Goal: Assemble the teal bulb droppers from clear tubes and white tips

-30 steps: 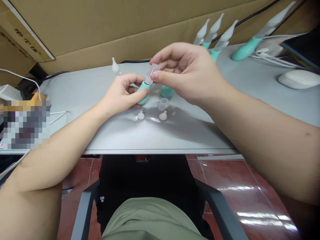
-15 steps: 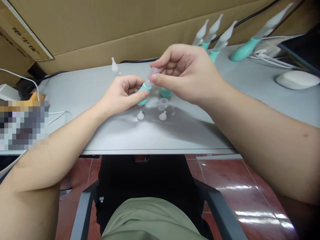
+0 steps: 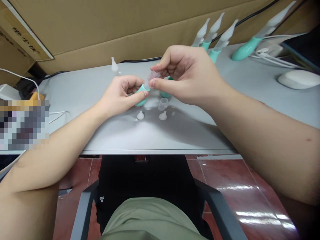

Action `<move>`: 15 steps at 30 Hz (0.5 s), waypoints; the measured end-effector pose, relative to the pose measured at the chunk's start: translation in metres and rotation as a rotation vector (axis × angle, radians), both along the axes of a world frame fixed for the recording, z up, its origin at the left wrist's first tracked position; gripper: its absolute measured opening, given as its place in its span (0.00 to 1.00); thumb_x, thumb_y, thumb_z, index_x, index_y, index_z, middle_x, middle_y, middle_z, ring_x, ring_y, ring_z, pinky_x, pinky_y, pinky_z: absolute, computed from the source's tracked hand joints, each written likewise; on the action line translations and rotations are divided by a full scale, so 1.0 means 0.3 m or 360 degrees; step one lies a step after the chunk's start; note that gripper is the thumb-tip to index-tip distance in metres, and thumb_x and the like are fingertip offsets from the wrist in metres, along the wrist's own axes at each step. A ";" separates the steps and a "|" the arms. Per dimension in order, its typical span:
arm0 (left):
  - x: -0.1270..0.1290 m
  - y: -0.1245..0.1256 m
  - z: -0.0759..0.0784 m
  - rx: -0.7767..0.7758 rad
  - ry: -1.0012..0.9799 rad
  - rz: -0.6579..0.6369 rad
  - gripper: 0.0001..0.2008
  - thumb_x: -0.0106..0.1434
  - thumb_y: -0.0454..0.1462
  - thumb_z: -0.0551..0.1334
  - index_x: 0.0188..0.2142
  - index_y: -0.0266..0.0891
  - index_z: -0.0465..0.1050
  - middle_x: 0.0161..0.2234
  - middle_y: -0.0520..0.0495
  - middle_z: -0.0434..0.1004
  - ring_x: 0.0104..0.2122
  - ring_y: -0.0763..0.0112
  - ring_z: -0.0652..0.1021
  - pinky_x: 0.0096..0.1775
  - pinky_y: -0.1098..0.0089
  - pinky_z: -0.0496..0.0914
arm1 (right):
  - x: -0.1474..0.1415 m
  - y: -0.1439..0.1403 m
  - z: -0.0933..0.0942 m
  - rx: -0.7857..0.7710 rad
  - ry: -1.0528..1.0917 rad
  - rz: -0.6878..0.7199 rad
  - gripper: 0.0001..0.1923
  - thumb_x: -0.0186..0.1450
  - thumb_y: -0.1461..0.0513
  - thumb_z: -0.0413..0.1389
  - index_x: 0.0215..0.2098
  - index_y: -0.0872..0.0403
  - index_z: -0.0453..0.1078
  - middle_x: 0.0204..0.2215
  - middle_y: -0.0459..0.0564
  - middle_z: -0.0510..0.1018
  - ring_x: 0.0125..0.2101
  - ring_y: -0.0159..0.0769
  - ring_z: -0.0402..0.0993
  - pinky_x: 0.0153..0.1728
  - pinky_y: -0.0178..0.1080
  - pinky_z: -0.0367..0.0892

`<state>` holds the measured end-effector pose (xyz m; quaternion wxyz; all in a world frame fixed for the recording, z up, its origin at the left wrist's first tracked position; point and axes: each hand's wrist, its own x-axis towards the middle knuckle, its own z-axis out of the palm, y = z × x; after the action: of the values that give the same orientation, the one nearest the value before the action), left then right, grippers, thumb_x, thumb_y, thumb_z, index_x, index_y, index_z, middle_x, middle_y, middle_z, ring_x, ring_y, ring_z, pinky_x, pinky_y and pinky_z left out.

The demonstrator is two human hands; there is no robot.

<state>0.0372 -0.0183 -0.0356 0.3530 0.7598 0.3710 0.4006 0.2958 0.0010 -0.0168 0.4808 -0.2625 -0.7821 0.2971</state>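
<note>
One clear tube [image 3: 153,76] in right hand's [image 3: 189,70] pinch, teal bulb [image 3: 141,101] in left hand's [image 3: 123,92] grip

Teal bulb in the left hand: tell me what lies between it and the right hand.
A clear tube, at the mouth of the teal bulb and pinched by the right hand; the head view shows it.

The bulb [image 3: 140,98] is teal, smooth and rounded, partly covered by the left hand [image 3: 122,90] that grips it. It leans, its mouth up and toward the right. The tube [image 3: 153,76] is clear and colourless, pinched between thumb and fingers of the right hand [image 3: 188,68]. It tilts along much the same line as the bulb, its lower end at the bulb's mouth; how deeply it sits there cannot be told.
</note>
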 end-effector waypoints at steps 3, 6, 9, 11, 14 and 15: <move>-0.003 0.002 -0.001 -0.0028 0.0021 0.0005 0.39 0.65 0.76 0.85 0.44 0.45 0.87 0.35 0.45 0.86 0.32 0.63 0.80 0.35 0.56 0.73 | -0.004 -0.004 0.000 0.0037 -0.0020 -0.0035 0.16 0.69 0.53 0.79 0.39 0.41 0.75 0.42 0.51 0.91 0.46 0.55 0.92 0.58 0.65 0.97; -0.005 0.004 -0.005 -0.0041 0.0032 -0.0007 0.40 0.65 0.77 0.84 0.46 0.45 0.88 0.34 0.45 0.86 0.32 0.64 0.80 0.34 0.56 0.71 | -0.007 -0.005 -0.005 0.0079 -0.0024 -0.0020 0.15 0.68 0.56 0.78 0.38 0.41 0.75 0.41 0.50 0.91 0.45 0.54 0.91 0.56 0.63 0.97; -0.004 0.004 -0.008 -0.0057 0.0020 -0.0019 0.42 0.64 0.78 0.84 0.47 0.43 0.90 0.33 0.46 0.85 0.31 0.65 0.79 0.34 0.58 0.69 | -0.008 -0.003 -0.009 0.0097 0.0001 0.0024 0.14 0.68 0.59 0.77 0.38 0.42 0.75 0.40 0.50 0.89 0.43 0.52 0.90 0.54 0.61 0.96; -0.004 0.003 -0.009 -0.0069 -0.0006 -0.0018 0.44 0.62 0.79 0.84 0.47 0.42 0.90 0.33 0.47 0.85 0.31 0.67 0.78 0.34 0.59 0.69 | -0.009 -0.003 -0.007 0.0072 0.0016 0.0054 0.15 0.68 0.60 0.77 0.37 0.42 0.75 0.39 0.50 0.88 0.42 0.51 0.89 0.52 0.60 0.94; -0.006 -0.001 -0.007 -0.0068 -0.0024 -0.0022 0.46 0.62 0.80 0.83 0.47 0.40 0.91 0.34 0.46 0.86 0.31 0.68 0.79 0.34 0.61 0.70 | -0.010 -0.009 0.004 -0.0038 0.0040 0.0069 0.17 0.66 0.60 0.80 0.36 0.43 0.75 0.39 0.50 0.87 0.43 0.52 0.88 0.52 0.60 0.92; -0.007 -0.003 -0.005 -0.0058 -0.0020 -0.0022 0.46 0.63 0.80 0.83 0.47 0.40 0.91 0.34 0.46 0.86 0.31 0.69 0.80 0.34 0.61 0.70 | -0.010 -0.012 0.008 -0.0068 0.0048 0.0073 0.18 0.64 0.61 0.80 0.35 0.43 0.75 0.38 0.50 0.87 0.42 0.52 0.88 0.51 0.60 0.91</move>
<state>0.0351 -0.0191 -0.0371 0.3719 0.7533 0.3707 0.3961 0.2928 -0.0025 -0.0143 0.4799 -0.2503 -0.7740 0.3286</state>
